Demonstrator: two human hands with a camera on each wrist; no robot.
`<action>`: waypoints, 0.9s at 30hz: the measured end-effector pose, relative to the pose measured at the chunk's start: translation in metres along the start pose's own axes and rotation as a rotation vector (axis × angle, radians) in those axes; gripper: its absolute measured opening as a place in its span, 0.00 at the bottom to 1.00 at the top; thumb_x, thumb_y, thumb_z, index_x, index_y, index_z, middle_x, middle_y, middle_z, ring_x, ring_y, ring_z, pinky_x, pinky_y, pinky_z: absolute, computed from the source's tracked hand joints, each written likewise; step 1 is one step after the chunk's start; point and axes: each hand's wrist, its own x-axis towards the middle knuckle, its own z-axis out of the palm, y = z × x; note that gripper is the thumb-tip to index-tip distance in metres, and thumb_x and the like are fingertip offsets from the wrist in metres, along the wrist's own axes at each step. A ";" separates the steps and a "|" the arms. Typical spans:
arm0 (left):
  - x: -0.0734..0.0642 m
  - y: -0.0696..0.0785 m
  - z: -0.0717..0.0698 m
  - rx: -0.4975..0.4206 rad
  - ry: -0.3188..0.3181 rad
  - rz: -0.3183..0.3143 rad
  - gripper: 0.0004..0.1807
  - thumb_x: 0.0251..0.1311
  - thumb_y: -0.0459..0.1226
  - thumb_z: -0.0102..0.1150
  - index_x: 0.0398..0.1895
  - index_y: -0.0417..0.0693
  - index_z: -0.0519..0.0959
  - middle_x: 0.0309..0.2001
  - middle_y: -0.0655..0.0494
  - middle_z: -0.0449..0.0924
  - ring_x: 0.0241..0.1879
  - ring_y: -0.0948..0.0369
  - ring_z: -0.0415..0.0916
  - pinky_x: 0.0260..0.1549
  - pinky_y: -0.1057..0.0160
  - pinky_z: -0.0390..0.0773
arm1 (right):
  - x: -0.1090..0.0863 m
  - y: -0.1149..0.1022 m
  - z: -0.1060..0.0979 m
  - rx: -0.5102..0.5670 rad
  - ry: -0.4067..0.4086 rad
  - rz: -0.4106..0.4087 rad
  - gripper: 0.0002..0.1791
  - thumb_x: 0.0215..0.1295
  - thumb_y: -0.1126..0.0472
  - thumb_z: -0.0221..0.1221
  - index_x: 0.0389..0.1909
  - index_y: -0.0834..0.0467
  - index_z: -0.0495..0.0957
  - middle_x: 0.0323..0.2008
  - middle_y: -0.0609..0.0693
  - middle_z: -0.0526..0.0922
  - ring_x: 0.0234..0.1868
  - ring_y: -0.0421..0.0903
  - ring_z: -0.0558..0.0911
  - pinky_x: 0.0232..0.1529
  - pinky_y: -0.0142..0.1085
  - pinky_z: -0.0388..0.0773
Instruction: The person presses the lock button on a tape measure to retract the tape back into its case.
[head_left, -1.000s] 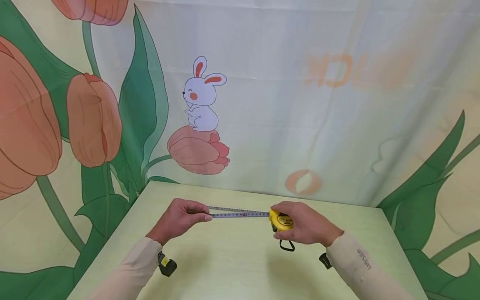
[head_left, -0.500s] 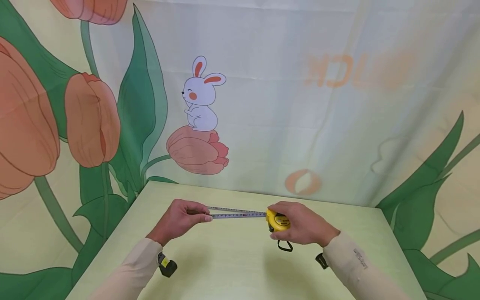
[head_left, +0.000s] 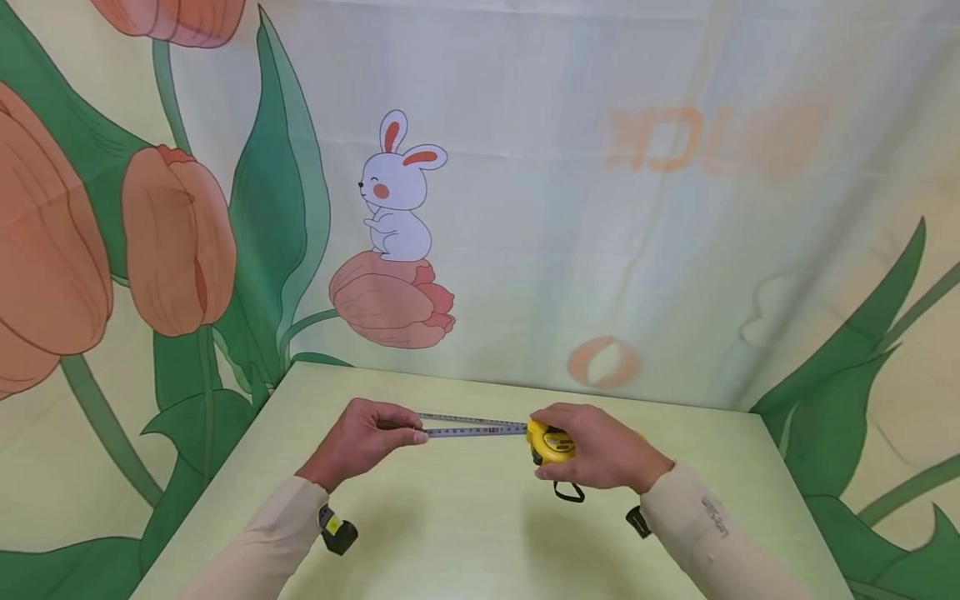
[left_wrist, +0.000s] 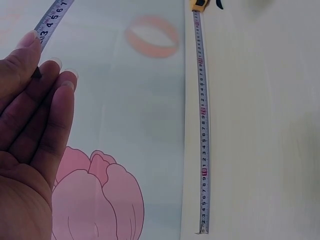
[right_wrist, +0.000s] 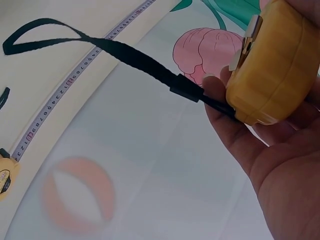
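Note:
My left hand (head_left: 367, 440) pinches the end of a metal blade (head_left: 476, 432) between thumb and fingers. This blade runs from a yellow tape measure (head_left: 551, 442) that my right hand (head_left: 603, 446) grips around its case. A black wrist strap (right_wrist: 135, 60) hangs from that case. Behind the held blade, a second tape measure (left_wrist: 199, 5) lies on the table with its blade (left_wrist: 203, 135) drawn out. In the right wrist view, the yellow case (right_wrist: 275, 65) fills the upper right, with my fingers around it. Part of the second case is hidden behind my right hand in the head view.
The pale table (head_left: 450, 533) meets a hanging printed cloth (head_left: 525, 250) with tulips and a rabbit along its back edge. A black wrist camera (head_left: 339, 533) sits by the left sleeve, and another black device (head_left: 639, 522) by the right sleeve.
My right hand and the tape measure have shifted slightly left, towards my left hand. The stretch of blade between the hands is a little shorter. The left hand keeps its pinch.

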 end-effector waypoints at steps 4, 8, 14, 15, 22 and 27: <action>0.000 0.001 0.002 -0.004 -0.004 -0.004 0.08 0.61 0.40 0.74 0.42 0.47 0.91 0.41 0.49 0.91 0.37 0.59 0.85 0.42 0.64 0.84 | 0.001 0.001 0.002 -0.009 0.001 -0.012 0.29 0.59 0.51 0.75 0.60 0.54 0.80 0.49 0.41 0.83 0.43 0.39 0.77 0.48 0.34 0.79; 0.001 0.002 0.003 -0.009 -0.010 -0.007 0.09 0.61 0.40 0.74 0.42 0.47 0.91 0.41 0.49 0.91 0.36 0.58 0.85 0.42 0.64 0.84 | 0.001 0.001 0.003 -0.009 -0.004 -0.010 0.29 0.58 0.51 0.75 0.60 0.54 0.80 0.49 0.42 0.83 0.43 0.39 0.77 0.48 0.35 0.79; 0.000 0.001 0.002 -0.008 -0.005 -0.007 0.08 0.61 0.39 0.74 0.42 0.47 0.91 0.41 0.49 0.91 0.36 0.59 0.85 0.42 0.64 0.84 | 0.003 0.000 0.003 -0.018 0.012 -0.041 0.28 0.58 0.51 0.75 0.59 0.54 0.80 0.48 0.42 0.83 0.43 0.39 0.77 0.48 0.34 0.79; 0.000 0.001 0.002 -0.008 -0.005 -0.005 0.08 0.61 0.39 0.74 0.42 0.47 0.91 0.41 0.49 0.91 0.36 0.59 0.85 0.42 0.64 0.84 | 0.003 -0.001 0.003 -0.020 0.013 -0.046 0.28 0.59 0.51 0.75 0.58 0.53 0.80 0.47 0.41 0.83 0.43 0.38 0.77 0.48 0.34 0.79; 0.001 0.001 0.004 -0.006 -0.016 0.017 0.09 0.62 0.40 0.74 0.42 0.47 0.91 0.41 0.49 0.91 0.36 0.59 0.85 0.42 0.65 0.84 | 0.004 -0.003 0.002 -0.028 0.016 -0.049 0.27 0.58 0.51 0.75 0.57 0.52 0.80 0.47 0.40 0.82 0.42 0.38 0.77 0.48 0.34 0.79; 0.001 0.003 0.004 -0.005 -0.010 0.014 0.08 0.61 0.40 0.74 0.41 0.47 0.91 0.40 0.50 0.91 0.36 0.59 0.84 0.41 0.65 0.84 | 0.005 -0.004 0.002 -0.033 0.014 -0.048 0.28 0.58 0.51 0.75 0.59 0.52 0.79 0.49 0.41 0.83 0.43 0.38 0.77 0.48 0.34 0.80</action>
